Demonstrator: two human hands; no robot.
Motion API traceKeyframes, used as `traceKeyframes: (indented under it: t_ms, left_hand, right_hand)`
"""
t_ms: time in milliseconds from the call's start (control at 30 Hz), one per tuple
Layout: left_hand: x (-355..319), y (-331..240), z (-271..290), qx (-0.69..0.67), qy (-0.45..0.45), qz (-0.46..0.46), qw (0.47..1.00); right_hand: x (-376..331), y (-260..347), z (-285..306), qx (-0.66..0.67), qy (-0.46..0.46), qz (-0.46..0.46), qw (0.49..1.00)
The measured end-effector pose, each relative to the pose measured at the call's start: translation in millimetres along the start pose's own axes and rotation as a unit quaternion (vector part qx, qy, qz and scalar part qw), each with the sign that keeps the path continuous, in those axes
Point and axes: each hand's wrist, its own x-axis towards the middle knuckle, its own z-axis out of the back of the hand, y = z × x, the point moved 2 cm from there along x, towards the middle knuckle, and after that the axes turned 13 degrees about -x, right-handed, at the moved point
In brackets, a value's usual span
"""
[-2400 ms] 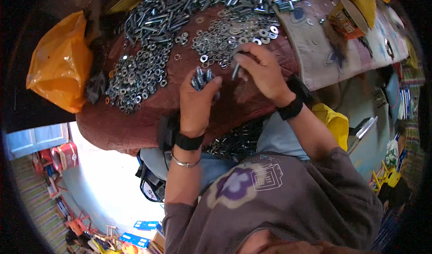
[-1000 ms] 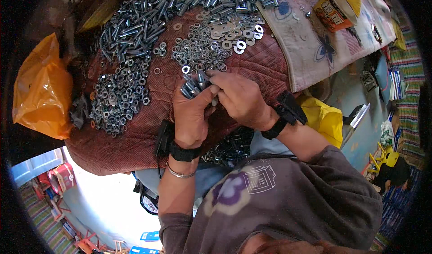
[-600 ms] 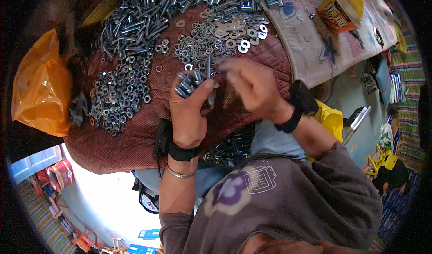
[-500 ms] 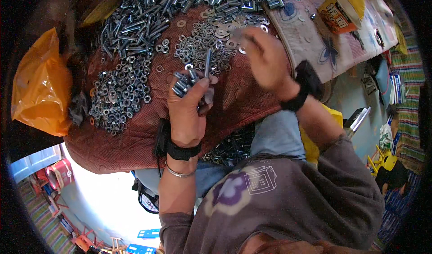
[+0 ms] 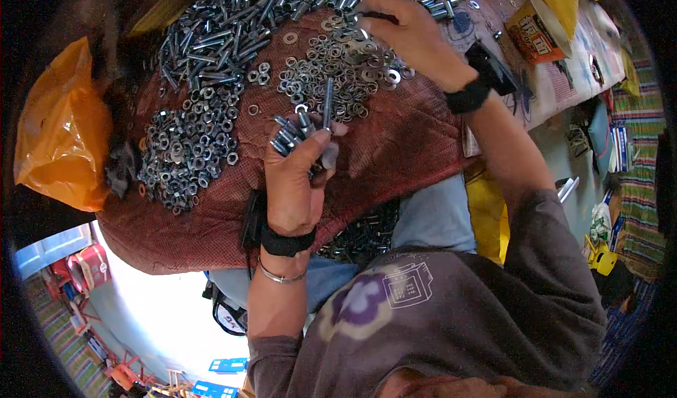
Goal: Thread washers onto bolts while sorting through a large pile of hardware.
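Since half a second ago, the right hand [image 5: 412,38] has moved forward, away from the wearer's body, and is now positioned at the far edge of the washer pile [image 5: 317,73], next to the pile of metal sleeves [image 5: 229,38]. Its thumb and index finger are bent toward each other; from where I stand, I cannot tell whether they are closed on anything. The left hand [image 5: 293,176] has remained in about the same place, near side of the washer pile. Its fingers are closed around a bundle of short metal fasteners [image 5: 287,138], whose ends project above the hand. One longer threaded stud [image 5: 328,103] stands nearly upright at the thumb tip, separate from the tilted bundle, its upper end in front of the washers. A pile of hex nuts [image 5: 187,151] lies to the left of the left hand, on the red-brown cloth [image 5: 388,144]. An orange plastic bag [image 5: 60,130] is located beyond the nuts, at far left. A paper cup [image 5: 530,38] lies tilted to the right of the right hand, well apart from it.
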Motion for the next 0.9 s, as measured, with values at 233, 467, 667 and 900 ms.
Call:
traceKeyframes:
  t_ms: [233, 467, 667, 900]
  left_hand:
    - [0.9, 1.2, -2.4, -0.002, 0.006, 0.0, 1.0]
    - [-3.4, -2.0, -4.6, 0.011, -0.002, 0.011, 1.0]
    - [-3.5, -0.7, -2.8, -0.012, 0.017, 0.014, 1.0]
    - [-3.1, -0.8, -2.1, -0.016, 0.015, 0.019, 1.0]
  right_hand:
    - [-36.2, 24.1, 14.3, 0.62, 0.152, -0.226, 0.736]
    - [-47.3, 34.6, 12.6, 0.642, 0.133, -0.209, 0.725]
    - [-54.0, 43.2, 15.5, 0.588, 0.179, -0.22, 0.758]
    - [-61.0, 41.7, 8.1, 0.556, 0.151, -0.166, 0.8]
